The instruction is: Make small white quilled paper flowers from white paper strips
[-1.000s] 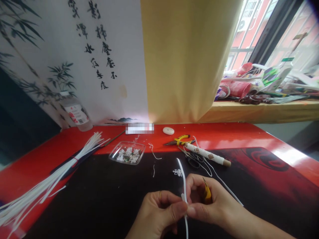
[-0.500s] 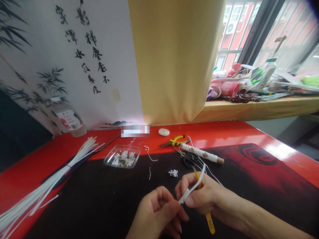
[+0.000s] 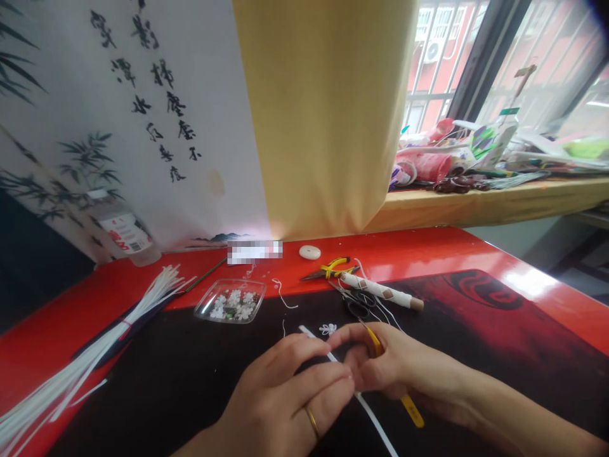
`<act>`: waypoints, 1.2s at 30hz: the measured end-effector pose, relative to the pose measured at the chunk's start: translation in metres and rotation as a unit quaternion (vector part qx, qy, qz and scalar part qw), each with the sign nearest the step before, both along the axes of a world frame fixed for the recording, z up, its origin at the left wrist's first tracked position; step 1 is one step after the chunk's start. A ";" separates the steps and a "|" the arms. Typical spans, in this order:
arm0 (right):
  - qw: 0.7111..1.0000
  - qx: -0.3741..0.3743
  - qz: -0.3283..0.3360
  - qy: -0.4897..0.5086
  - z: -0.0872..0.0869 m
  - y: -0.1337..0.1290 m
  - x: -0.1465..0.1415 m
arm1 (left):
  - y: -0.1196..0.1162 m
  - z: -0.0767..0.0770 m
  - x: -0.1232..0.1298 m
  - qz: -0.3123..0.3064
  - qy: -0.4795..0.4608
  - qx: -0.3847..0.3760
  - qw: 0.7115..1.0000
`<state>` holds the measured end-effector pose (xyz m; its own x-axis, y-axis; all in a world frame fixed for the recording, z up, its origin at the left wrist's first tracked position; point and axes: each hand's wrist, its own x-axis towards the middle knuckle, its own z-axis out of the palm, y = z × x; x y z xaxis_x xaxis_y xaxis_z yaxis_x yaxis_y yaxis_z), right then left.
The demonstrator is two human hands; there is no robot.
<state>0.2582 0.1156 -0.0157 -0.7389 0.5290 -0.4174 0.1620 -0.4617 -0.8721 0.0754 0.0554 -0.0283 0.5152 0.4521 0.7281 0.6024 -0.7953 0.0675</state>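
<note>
My left hand (image 3: 285,388), fingers bent and narrow, holds the flat white cord (image 3: 375,422), which runs between my hands from about eleven o'clock to about five. My right hand (image 3: 391,358), fingertips meeting the left's, grips a yellow pointed tool (image 3: 412,411); whether it also pinches the cord I cannot tell. At twelve o'clock lies a small white knot (image 3: 328,329), long-nose pliers (image 3: 327,273) beyond; at one, black-handled scissors (image 3: 362,306); at ten, a clear tray (image 3: 202,306) holding white flower-shaped pieces (image 3: 238,304).
</note>
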 end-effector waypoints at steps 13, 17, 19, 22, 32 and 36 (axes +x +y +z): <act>0.990 -0.125 0.022 0.060 -0.009 -0.002 -0.003 | 0.002 0.006 0.001 -0.007 -0.221 -0.453 0.863; 0.987 0.082 -0.131 0.048 -0.008 -0.006 -0.004 | 0.003 0.012 0.002 0.065 -0.342 -0.565 0.748; 0.961 0.211 -0.175 0.025 -0.007 -0.009 -0.004 | 0.004 0.013 0.003 0.077 -0.391 -0.606 0.689; 0.918 0.357 -0.170 -0.019 -0.009 -0.013 -0.002 | 0.005 0.014 0.006 0.078 -0.443 -0.631 0.633; 0.775 0.607 -0.161 -0.073 -0.004 -0.015 0.000 | 0.001 0.015 0.011 0.051 -0.517 -0.697 0.494; 0.743 0.646 -0.169 -0.046 -0.003 -0.015 -0.001 | 0.000 0.014 0.011 0.026 -0.541 -0.697 0.471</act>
<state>0.2572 0.1006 -0.0186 -0.4726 0.6804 0.5602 0.3134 0.7238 -0.6147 0.0867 0.0552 -0.0139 0.1453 0.8703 -0.4705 -0.3669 0.4891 0.7913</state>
